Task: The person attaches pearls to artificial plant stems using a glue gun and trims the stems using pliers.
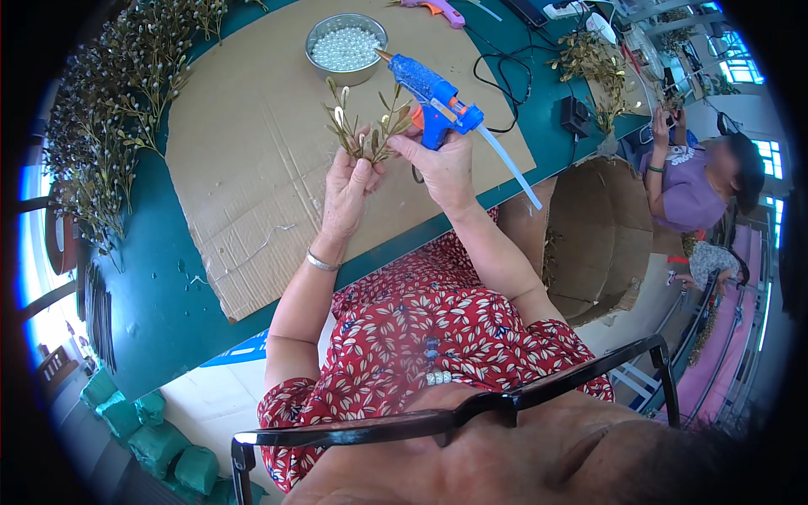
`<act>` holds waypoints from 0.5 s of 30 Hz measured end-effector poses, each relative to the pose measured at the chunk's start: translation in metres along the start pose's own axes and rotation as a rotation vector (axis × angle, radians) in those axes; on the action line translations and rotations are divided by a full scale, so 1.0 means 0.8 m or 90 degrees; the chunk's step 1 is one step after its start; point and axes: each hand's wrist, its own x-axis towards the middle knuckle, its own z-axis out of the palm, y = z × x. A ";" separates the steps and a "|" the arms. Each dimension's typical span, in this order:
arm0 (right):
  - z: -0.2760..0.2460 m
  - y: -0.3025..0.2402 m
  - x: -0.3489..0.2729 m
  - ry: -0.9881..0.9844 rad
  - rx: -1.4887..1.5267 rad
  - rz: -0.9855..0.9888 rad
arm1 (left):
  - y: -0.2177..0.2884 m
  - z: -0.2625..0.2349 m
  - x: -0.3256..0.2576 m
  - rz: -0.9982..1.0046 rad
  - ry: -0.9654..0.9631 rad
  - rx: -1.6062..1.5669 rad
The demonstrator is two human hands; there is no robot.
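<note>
An artificial leafy sprig (379,145) with narrow olive-brown leaves and a few pale tips stands up from the pinched fingers of my left hand (347,187). My right hand (448,171) is closed around a blue hot glue gun (433,94) with an orange trigger. Its nozzle points up and left, toward a round metal bowl (316,55) full of pearly white beads. A long translucent glue stick (513,172) juts from the gun's back end. My right thumb reaches over to the sprig's right side; the lower stem is hidden by my fingers.
A cardboard sheet (252,168) covers part of the green table (160,320). Many leafy sprays (118,101) are heaped at the left. A pink glue gun (438,10) and black cables (505,63) lie at the back. An open cardboard box (599,227) stands right; beyond it sits a co-worker (694,189).
</note>
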 end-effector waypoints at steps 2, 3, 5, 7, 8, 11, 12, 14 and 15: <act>-0.002 0.006 0.001 -0.002 -0.008 -0.005 | 0.001 0.002 0.000 0.003 -0.002 0.000; -0.003 0.008 0.002 -0.004 -0.017 -0.012 | 0.002 0.003 0.001 -0.004 0.007 -0.008; -0.001 0.011 0.001 -0.005 0.000 -0.011 | 0.002 0.003 0.000 -0.012 0.015 -0.017; 0.001 0.013 0.001 -0.007 0.017 -0.011 | 0.000 0.002 0.000 -0.012 0.023 -0.016; 0.001 0.013 0.000 0.001 0.027 -0.005 | -0.001 0.002 -0.001 -0.012 0.023 -0.016; -0.002 0.018 -0.001 0.013 0.048 0.001 | 0.000 0.005 -0.001 -0.003 0.037 -0.005; -0.003 0.020 -0.001 0.017 0.059 0.000 | 0.001 0.005 -0.001 0.005 0.038 0.018; -0.005 0.022 -0.002 0.021 0.068 0.007 | 0.003 0.006 -0.002 0.012 0.039 0.041; -0.006 0.022 -0.003 0.024 0.078 0.013 | 0.003 0.008 -0.002 0.021 0.038 0.051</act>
